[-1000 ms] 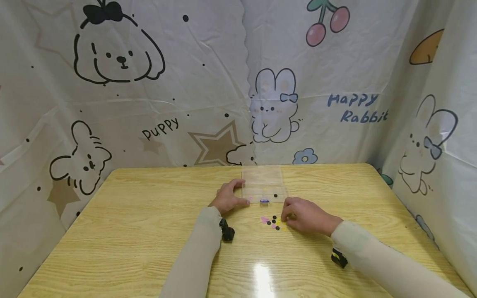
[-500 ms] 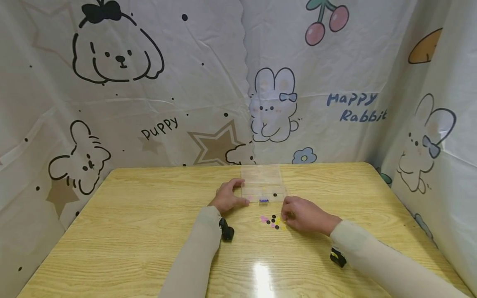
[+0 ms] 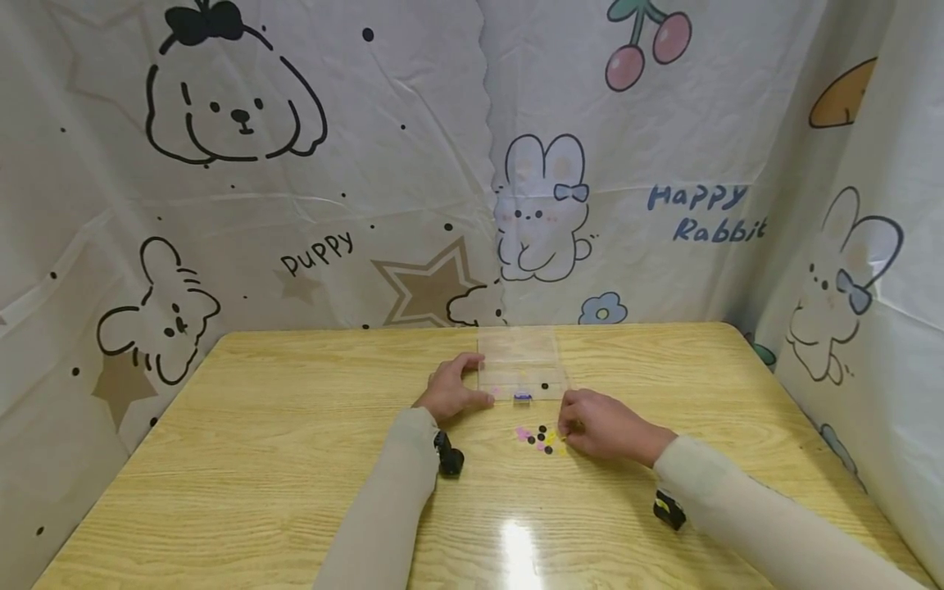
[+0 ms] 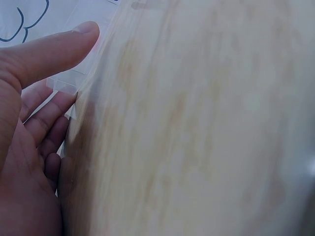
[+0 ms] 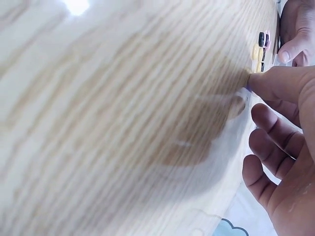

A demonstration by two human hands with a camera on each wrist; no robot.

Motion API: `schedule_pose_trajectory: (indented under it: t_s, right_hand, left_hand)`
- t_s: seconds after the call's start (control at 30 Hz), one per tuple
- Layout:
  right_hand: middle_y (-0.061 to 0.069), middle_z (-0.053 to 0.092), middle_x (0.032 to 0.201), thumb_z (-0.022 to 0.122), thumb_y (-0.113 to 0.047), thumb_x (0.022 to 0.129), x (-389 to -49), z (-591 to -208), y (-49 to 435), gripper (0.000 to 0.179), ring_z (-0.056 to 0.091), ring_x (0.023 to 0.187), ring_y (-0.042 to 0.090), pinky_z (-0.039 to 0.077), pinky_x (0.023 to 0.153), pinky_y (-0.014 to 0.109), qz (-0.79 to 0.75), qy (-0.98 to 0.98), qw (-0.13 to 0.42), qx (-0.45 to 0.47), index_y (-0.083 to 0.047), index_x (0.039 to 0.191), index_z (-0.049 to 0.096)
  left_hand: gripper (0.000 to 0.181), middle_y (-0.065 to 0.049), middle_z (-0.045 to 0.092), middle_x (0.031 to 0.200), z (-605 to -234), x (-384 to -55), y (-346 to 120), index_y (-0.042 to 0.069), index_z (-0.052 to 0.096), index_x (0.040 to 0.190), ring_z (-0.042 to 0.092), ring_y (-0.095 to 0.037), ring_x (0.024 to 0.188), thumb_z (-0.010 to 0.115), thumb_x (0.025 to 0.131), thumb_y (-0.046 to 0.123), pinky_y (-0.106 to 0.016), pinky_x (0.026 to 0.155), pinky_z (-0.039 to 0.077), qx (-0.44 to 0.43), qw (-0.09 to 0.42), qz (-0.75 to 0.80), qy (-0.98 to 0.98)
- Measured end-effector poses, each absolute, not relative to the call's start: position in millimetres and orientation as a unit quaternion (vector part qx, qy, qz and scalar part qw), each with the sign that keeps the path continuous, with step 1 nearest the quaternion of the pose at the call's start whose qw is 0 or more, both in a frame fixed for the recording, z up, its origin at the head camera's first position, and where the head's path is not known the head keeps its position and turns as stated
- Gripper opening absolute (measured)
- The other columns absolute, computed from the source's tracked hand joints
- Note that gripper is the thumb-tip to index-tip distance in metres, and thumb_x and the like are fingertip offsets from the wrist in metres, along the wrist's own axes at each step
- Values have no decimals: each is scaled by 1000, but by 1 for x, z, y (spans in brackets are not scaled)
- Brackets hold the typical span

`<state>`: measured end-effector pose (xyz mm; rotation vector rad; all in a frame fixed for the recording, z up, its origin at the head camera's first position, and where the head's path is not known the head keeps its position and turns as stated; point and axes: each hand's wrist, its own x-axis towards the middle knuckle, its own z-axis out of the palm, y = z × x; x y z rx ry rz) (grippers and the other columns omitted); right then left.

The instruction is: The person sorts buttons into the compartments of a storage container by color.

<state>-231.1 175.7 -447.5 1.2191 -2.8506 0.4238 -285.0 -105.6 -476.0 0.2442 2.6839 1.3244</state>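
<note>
A clear plastic box [image 3: 516, 375] with its lid raised lies near the table's far edge, a black piece [image 3: 545, 386] and faint pink and yellow ones inside. My left hand [image 3: 451, 391] holds its left side, thumb at the front corner and fingers along the side, as the left wrist view also shows. Before the box lies a cluster of small round black pieces [image 3: 542, 437], pink pieces [image 3: 522, 433] and yellow pieces [image 3: 551, 439]. At its right edge my right hand [image 3: 608, 426] touches the table with thumb and index finger close together; whether they pinch a piece is hidden.
A blue-purple clasp [image 3: 522, 398] sits on the box's front edge. The wooden table [image 3: 280, 459] meets a patterned curtain [image 3: 413, 164] at the back and sides. Light glares off the tabletop near the front.
</note>
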Motion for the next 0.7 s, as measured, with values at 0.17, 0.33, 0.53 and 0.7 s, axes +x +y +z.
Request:
schedule_pose_trajectory:
  t_s: [0.17, 0.33, 0.53, 0.7]
  right_hand:
    - [-9, 58, 85, 71, -5, 83, -232, -449, 176, 19, 51, 76, 3, 52, 72, 25, 129, -910, 12, 395, -21, 74, 68]
    - [-9, 59, 85, 71, -6, 83, -232, -448, 175, 17, 51, 76, 3, 52, 72, 25, 126, -911, 18, 393, -20, 74, 69]
    - [-8, 59, 89, 74, -9, 82, -233, -442, 172, 10, 51, 79, 4, 51, 72, 26, 126, -913, 18, 387, -19, 80, 74]
    - [-7, 60, 91, 74, -8, 81, -236, -437, 172, 11, 53, 80, 6, 51, 72, 27, 124, -918, 17, 377, -19, 82, 76]
  left_hand:
    - [75, -6, 57, 141, -477, -286, -106, 19, 51, 142, 42, -32, 136, 86, 75, 25, -54, 116, 29, 82, 68, 437, 893]
    - [75, -4, 58, 142, -477, -286, -106, 19, 51, 142, 42, -32, 137, 86, 75, 25, -54, 117, 28, 86, 65, 437, 893]
    - [75, -4, 58, 142, -477, -287, -106, 19, 52, 141, 41, -33, 137, 86, 75, 25, -54, 117, 28, 87, 63, 438, 893]
    - [75, -5, 58, 142, -477, -286, -106, 19, 52, 141, 41, -33, 137, 86, 75, 24, -54, 117, 28, 87, 66, 436, 893]
